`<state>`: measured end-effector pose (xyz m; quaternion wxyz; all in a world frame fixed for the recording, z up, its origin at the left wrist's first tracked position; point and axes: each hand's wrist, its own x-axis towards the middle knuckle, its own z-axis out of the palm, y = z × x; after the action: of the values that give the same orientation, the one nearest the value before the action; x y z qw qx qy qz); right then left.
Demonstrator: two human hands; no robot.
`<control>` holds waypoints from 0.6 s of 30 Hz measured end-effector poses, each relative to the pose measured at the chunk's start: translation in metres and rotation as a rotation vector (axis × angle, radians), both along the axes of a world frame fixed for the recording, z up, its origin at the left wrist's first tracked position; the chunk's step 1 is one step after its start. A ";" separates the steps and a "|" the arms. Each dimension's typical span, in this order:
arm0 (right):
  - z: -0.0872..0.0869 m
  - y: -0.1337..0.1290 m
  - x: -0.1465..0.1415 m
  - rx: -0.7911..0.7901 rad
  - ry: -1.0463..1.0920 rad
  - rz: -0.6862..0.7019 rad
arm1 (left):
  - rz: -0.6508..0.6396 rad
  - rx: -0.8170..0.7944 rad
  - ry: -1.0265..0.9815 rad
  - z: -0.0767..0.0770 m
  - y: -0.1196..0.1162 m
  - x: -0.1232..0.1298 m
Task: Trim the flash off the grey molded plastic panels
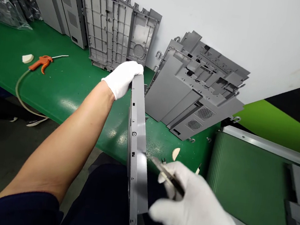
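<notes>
My left hand, in a white glove, is wrapped over the far end of a grey plastic panel. The panel stands on edge, its narrow side with small square holes facing up, and its near end reaches my lap. To the right of the panel, my right hand, also gloved in white, grips a knife. The knife has a grey blade that points toward the panel's edge but looks apart from it. Motion blurs this hand a little, and its fingers partly cover the handle.
More grey panels lean against the white wall, with another stack at right. An orange air blow gun with a hose lies on the green table. A cream-coloured piece lies near my right hand. A green conveyor belt runs at right.
</notes>
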<state>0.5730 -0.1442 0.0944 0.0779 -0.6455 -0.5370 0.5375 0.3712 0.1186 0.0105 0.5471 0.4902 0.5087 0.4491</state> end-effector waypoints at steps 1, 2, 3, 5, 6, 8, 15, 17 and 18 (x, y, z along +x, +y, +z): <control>-0.004 -0.002 -0.007 -0.069 -0.002 -0.010 | -0.022 -0.021 -0.014 0.002 -0.001 0.000; -0.008 -0.003 -0.012 -0.109 -0.005 -0.023 | -0.035 -0.033 -0.019 0.003 -0.002 0.001; -0.013 -0.002 -0.016 -0.110 -0.013 -0.053 | -0.041 -0.036 -0.025 0.005 -0.002 0.002; -0.020 0.007 -0.015 0.003 -0.016 -0.170 | -0.052 -0.020 -0.045 0.007 -0.003 0.002; -0.023 0.015 -0.011 0.105 -0.016 -0.248 | -0.059 -0.004 -0.062 0.008 -0.004 0.002; -0.027 0.032 0.001 0.301 -0.006 -0.366 | -0.075 0.028 -0.089 0.008 -0.004 0.000; -0.027 0.065 0.017 0.137 0.546 -0.255 | -0.132 0.030 -0.088 0.007 0.000 -0.009; -0.030 0.066 0.015 0.106 0.686 -0.247 | -0.130 -0.005 -0.085 0.010 -0.002 -0.009; -0.032 0.067 0.015 0.075 0.756 -0.252 | -0.121 -0.011 -0.051 0.013 -0.003 -0.008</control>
<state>0.5877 -0.0773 0.0626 0.3587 -0.4597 -0.4066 0.7033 0.3627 0.1159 0.0233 0.5887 0.5055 0.4664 0.4247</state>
